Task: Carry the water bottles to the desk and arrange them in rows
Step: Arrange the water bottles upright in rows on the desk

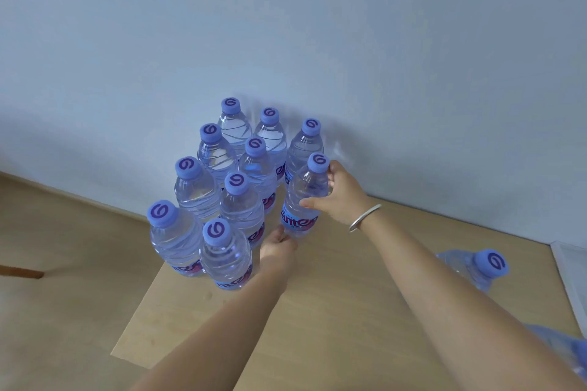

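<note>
A lone water bottle (476,267) is waiting at the near right of the wooden desk (333,289), well apart from the others. Further in, the left hand (276,247) is reaching to the base of the bottle being placed (303,200), its fingertips touching the bottom edge; whether it is truly gripping there I cannot tell. The right hand (340,197), a silver bangle (365,217) on its wrist, is clasping that bottle around shoulder and body, just under the purple cap (318,162). This bottle is standing slightly tilted at the right of the rows, close behind which nine bottles (222,187) are standing upright towards the wall (286,25). Full and capped, it is probably fairly heavy, with thin, smooth, yielding plastic; holding at the ribbed shoulder and steadying the base looks sensible.
</note>
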Tool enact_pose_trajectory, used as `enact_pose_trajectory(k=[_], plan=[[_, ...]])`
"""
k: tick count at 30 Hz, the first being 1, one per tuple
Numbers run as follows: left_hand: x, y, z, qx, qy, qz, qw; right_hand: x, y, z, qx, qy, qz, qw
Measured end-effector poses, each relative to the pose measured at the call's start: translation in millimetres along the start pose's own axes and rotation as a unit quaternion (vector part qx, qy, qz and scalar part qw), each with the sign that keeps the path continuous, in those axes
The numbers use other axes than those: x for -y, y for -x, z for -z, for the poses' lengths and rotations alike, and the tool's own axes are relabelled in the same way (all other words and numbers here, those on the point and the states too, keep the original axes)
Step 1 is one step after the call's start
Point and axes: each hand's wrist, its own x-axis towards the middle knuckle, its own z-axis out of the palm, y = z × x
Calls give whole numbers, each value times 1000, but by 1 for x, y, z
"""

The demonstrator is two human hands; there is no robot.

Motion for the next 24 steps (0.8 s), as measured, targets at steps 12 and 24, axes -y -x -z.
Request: enact_pose_trajectory(k=[12,24], plan=[[-5,-18,-4,19,75,58,995,2,-20,-8,4,53,50,997],[-9,-18,-6,4,103,47,994,-1,-14,-16,-25,48,100,994]])
